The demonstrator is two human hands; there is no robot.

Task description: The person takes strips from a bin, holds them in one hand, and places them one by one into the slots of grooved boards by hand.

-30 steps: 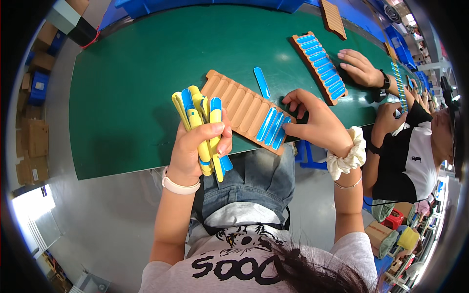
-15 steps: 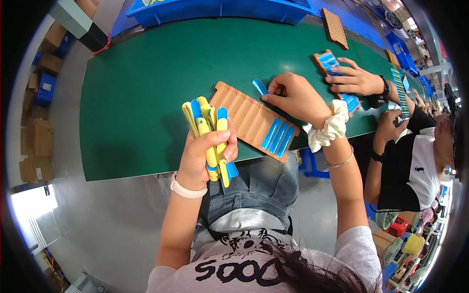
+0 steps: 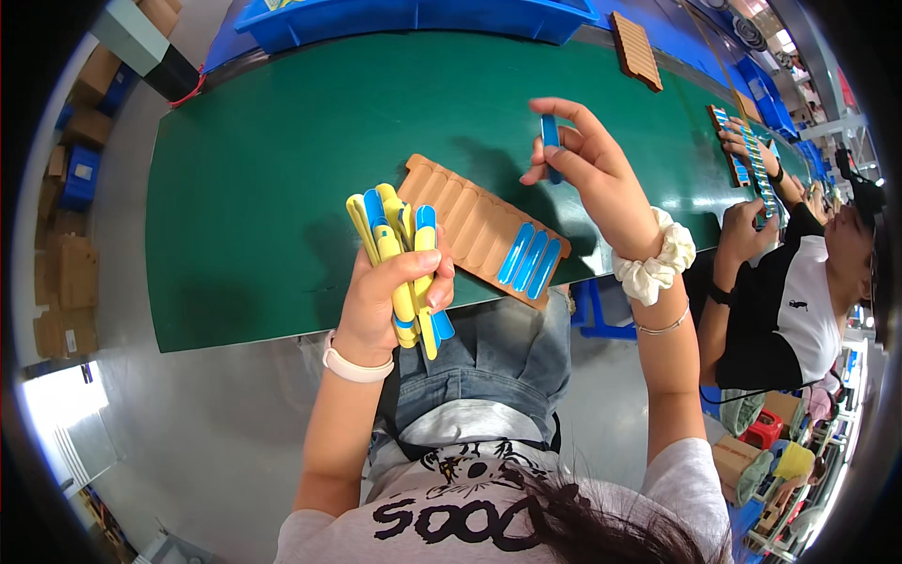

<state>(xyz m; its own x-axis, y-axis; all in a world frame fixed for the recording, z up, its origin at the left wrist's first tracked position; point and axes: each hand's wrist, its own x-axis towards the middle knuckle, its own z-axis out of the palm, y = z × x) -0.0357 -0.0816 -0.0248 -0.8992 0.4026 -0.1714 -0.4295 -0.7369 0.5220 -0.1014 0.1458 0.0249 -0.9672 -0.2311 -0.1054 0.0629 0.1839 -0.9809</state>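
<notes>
My left hand (image 3: 376,296) is closed around a bundle of slim yellow and blue round-ended pieces (image 3: 404,282), held upright over the table's near edge. Raised above the table, my right hand (image 3: 606,183) pinches one slim blue piece (image 3: 551,141) between thumb and fingers, the other fingers spread. Between my hands a brown grooved tray (image 3: 460,218) lies at a slant on the table. Its right end has three blue pieces (image 3: 530,258) side by side in the grooves; the grooves further left are bare.
The green table (image 3: 272,188) reaches past both hands. A blue bin (image 3: 423,21) stands along its far side, with another brown grooved tray (image 3: 637,52) to the right of it. At the right a co-worker (image 3: 799,291) handles a tray of blue pieces (image 3: 735,150).
My right hand has lifted and turned away from the tray, the blue piece now standing upright in its fingers. The co-worker's tray and hand have moved off to the right. My left hand stays put.
</notes>
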